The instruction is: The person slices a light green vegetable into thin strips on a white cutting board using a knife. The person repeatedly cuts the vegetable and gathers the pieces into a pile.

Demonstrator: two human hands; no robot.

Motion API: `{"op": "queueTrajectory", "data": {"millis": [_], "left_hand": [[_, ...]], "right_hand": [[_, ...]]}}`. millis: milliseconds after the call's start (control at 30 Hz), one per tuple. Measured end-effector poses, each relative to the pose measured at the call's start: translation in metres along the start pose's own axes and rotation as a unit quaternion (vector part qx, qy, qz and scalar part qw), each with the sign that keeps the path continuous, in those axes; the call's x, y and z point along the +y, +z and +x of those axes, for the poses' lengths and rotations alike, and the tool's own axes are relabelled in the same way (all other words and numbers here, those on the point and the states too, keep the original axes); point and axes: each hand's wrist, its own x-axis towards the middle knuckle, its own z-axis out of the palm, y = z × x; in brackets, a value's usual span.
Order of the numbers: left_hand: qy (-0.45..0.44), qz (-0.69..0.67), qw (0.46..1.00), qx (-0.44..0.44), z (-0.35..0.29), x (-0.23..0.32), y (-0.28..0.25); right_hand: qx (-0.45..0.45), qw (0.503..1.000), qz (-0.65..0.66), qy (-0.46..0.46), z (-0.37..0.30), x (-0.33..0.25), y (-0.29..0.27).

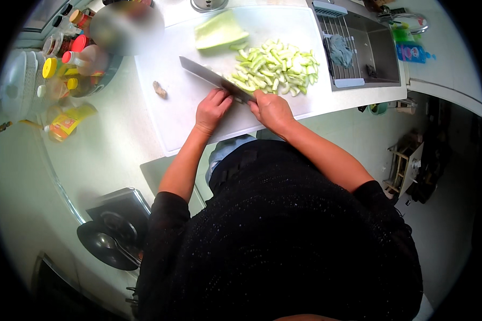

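Observation:
My right hand (276, 113) is wrapped round the handle of a kitchen knife (202, 73), whose broad blade slants up and left over a white cutting board (179, 123). Close against the near side of the blade, my left hand (213, 109) has its fingers curled down on the board; whatever they hold is hidden. Beyond the knife lies a heap of sliced pale green vegetable (278, 67). A larger uncut piece of the green vegetable (219, 30) rests at the board's far side. Left of my hands sits a small brown knobbly piece, perhaps ginger (159, 90).
To the right is a steel sink (383, 51) with a drying rack (337, 24) and a grey-blue cloth (341, 51). Several jars and bottles (80, 59) crowd the far left. A black wok (104, 243) with a ladle (108, 242) stands on the stove at lower left.

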Motion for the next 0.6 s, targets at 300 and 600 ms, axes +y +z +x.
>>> {"op": "queueTrajectory", "data": {"millis": [300, 600], "left_hand": [[-0.072, -0.044, 0.994, 0.067, 0.02, 0.017, 0.011], [-0.132, -0.086, 0.983, 0.091, 0.08, 0.065, -0.078]], "right_hand": [[0.092, 0.993, -0.067, -0.028, -0.011, 0.013, -0.043], [0.193, 0.958, -0.184, -0.106, -0.027, 0.036, -0.073]]}}
